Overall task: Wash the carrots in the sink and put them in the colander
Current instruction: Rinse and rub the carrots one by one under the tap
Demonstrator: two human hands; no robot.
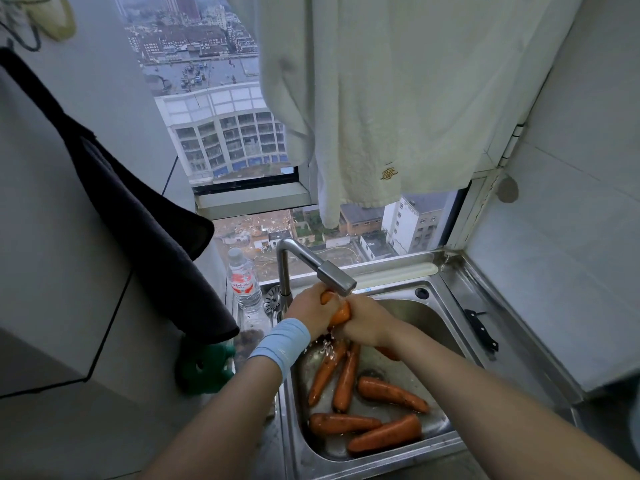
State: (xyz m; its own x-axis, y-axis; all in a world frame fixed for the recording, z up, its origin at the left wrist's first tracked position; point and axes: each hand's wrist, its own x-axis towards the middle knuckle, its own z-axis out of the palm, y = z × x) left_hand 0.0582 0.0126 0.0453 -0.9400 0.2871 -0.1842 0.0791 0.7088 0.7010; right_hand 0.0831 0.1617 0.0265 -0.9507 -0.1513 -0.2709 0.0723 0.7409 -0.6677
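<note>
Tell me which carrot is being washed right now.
The carrot held between the left hand and right hand under the tap. The other carrots lie loose in the sink.

sink (446, 318): brushed stainless steel, wet, dull sheen
faucet (313, 268): satin metal
carrots (393, 394): wet, glossy skin with dark specks
bottle (243, 282): clear plastic
hanging towel (398, 98): cream terry cloth, rough
left cloth (138, 216): dark, matt fabric

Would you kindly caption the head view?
Left hand and right hand grip an orange carrot under the steel faucet; more carrots lie in the stainless sink.
</note>
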